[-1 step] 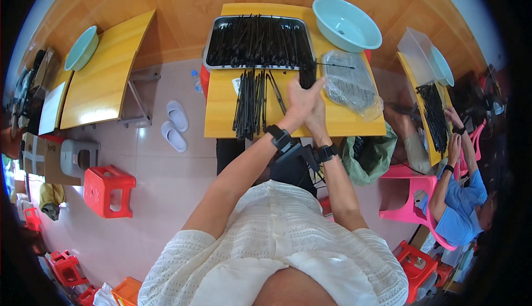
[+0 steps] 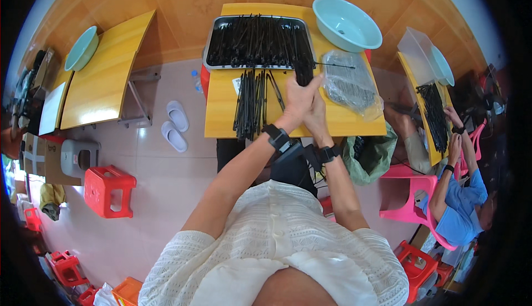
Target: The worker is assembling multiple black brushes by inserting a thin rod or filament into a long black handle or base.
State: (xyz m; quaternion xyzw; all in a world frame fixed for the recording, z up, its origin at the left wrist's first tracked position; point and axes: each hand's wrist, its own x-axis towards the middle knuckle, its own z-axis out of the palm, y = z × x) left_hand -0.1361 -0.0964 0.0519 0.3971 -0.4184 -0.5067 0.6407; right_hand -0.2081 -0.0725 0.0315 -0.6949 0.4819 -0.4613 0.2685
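Note:
My left hand (image 2: pixel 297 100) and my right hand (image 2: pixel 316 111) are closed together around the lower end of a bundle of black cable ties (image 2: pixel 303 70), thin dark strips packed tight. The bundle points away from me at the tray's near right corner. Just beyond it lies a metal tray (image 2: pixel 221 67) heaped with more black ties (image 2: pixel 257 40). Left of my hands, a loose row of ties (image 2: pixel 250 104) rests on the yellow table (image 2: pixel 343 126), with a few strays beside it. The fingers of my right hand are partly hidden.
A clear plastic bag (image 2: pixel 349 81) lies right of my hands, below a light blue basin (image 2: pixel 346 24). Under the table's right edge hangs a green sack (image 2: pixel 370 153). At the far right, a person in blue (image 2: pixel 463 206) works at another table with black ties (image 2: pixel 434 117).
My hands and the bundle have shifted slightly left, and the bundle stands a little more apart from the plastic bag. The tray and the row of ties have not moved.

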